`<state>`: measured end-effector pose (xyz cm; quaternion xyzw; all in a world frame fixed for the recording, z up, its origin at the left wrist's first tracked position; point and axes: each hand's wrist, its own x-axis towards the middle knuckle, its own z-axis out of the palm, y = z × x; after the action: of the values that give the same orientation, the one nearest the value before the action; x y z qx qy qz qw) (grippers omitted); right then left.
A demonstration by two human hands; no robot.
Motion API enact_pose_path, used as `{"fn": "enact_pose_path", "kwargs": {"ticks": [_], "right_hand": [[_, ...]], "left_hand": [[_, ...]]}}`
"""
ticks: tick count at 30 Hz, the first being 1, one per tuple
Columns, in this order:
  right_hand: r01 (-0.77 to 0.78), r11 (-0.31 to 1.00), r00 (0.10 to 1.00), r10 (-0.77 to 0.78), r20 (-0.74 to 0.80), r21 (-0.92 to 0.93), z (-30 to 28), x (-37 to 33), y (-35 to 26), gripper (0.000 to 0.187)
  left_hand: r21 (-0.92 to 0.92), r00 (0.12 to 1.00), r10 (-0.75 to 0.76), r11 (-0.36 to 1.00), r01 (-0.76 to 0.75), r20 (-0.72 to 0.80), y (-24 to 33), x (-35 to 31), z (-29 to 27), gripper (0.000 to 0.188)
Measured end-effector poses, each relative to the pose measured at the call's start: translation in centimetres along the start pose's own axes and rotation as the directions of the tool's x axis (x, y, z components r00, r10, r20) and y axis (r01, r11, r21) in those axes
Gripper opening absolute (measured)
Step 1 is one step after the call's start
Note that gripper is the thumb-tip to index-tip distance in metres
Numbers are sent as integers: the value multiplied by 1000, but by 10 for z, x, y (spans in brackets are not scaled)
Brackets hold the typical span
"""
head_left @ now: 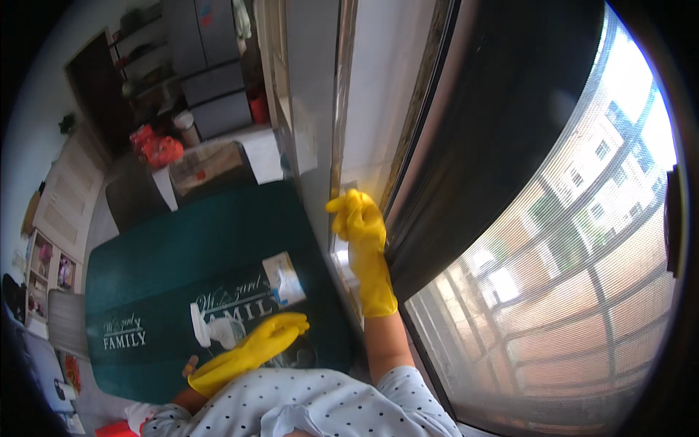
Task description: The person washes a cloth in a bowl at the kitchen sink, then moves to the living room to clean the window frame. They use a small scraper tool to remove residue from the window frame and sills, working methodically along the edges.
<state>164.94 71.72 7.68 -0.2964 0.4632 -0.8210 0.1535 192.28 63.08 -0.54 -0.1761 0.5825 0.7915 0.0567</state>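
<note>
My right hand [358, 218], in a yellow rubber glove, is raised at the pale window frame [378, 95]. Its fingers are curled closed, and what they hold, if anything, is hidden. Lower down, my left hand [273, 339] wears a matching glove and is stretched out flat over the near side of the table, with nothing visible in it. Just beyond that hand is a spray bottle [211, 328] with a white trigger head, its lower part partly covered by the glove. A white and blue packet [284, 280] lies on the table between my two hands.
A dark green cloth with white lettering covers the table [182, 255]. On my right are a dark window frame [495, 131] and a mesh screen [553, 313] with bars behind it. Chairs [211, 171], red bags [156, 148] and a grey refrigerator [211, 73] stand beyond the table.
</note>
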Motion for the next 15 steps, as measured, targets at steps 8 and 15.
{"fn": "enact_pose_path", "kwargs": {"ticks": [8, 15], "right_hand": [[64, 998, 987, -66, 144, 19, 27, 30, -61, 43], [118, 986, 975, -138, 173, 121, 29, 49, -60, 47]], "left_hand": [[20, 997, 16, 1000, -17, 71, 14, -4, 3, 42], [-371, 962, 208, 919, -130, 177, -33, -11, -38, 53]]}}
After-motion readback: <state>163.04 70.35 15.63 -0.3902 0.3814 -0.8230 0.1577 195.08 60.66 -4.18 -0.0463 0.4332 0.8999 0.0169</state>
